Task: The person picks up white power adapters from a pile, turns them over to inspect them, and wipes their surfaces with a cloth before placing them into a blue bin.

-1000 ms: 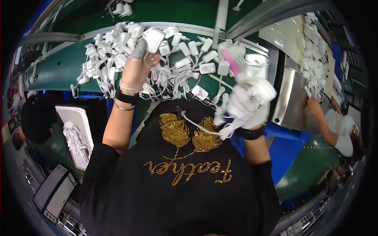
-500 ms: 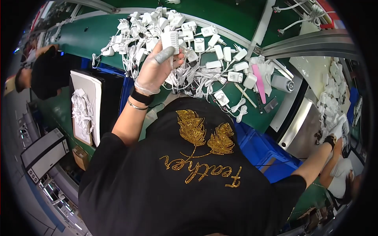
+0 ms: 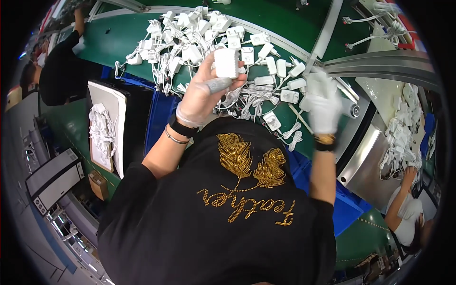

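Observation:
My left hand (image 3: 209,88), in a thin see-through glove with a grey thumb cover, is closed around a white block (image 3: 226,63) with ridged sides. It is raised in front of a heap of white plug-in power adapters (image 3: 190,38) with bundled white cables (image 3: 251,99). My right hand (image 3: 324,107), in a white glove, hovers over the right end of the green table (image 3: 114,52); motion smears its fingers. Just left of that hand lies a loose adapter (image 3: 289,96). One more adapter (image 3: 271,121) rests nearer to me, beside its coiled cable.
At my left stands a white-lined box (image 3: 107,90) with a white bundle in it. Blue bins (image 3: 349,209) stand below the table at right. Beyond my right hand is a metal cylinder (image 3: 353,109). Other people work at far left and far right.
My right hand has come from the white pile at far right to the table's right end. My left hand, still holding the white block, has shifted slightly right and turned it.

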A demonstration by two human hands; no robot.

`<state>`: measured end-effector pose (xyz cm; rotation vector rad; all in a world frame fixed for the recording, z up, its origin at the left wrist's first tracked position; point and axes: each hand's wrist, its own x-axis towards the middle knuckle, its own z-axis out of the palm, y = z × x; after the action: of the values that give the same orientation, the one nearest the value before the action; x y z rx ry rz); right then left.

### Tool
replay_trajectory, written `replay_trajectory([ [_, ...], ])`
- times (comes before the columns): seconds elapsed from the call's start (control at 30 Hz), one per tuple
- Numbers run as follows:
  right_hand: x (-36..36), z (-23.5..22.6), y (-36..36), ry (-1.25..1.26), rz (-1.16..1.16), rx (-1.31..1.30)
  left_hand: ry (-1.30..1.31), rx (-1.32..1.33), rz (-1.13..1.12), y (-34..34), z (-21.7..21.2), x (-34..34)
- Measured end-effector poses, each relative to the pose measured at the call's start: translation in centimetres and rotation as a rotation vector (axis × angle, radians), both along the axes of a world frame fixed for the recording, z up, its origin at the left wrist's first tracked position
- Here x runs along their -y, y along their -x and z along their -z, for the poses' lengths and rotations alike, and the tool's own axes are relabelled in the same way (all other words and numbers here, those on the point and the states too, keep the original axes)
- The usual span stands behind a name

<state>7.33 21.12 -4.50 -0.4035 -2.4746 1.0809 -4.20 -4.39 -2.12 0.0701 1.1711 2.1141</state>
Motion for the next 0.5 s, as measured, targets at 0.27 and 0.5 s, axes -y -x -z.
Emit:
replay_trajectory([
  [0.27,7.7,9.0,9.1,-0.563,-0.501,0.858,0.076,-0.084,0.089,-0.3,-1.7,-0.7],
  [0.5,5.4,5.9,10.4,-0.450,-0.232,0.689,0.058,-0.156,-0.043,0.9,-3.6,1.0],
])
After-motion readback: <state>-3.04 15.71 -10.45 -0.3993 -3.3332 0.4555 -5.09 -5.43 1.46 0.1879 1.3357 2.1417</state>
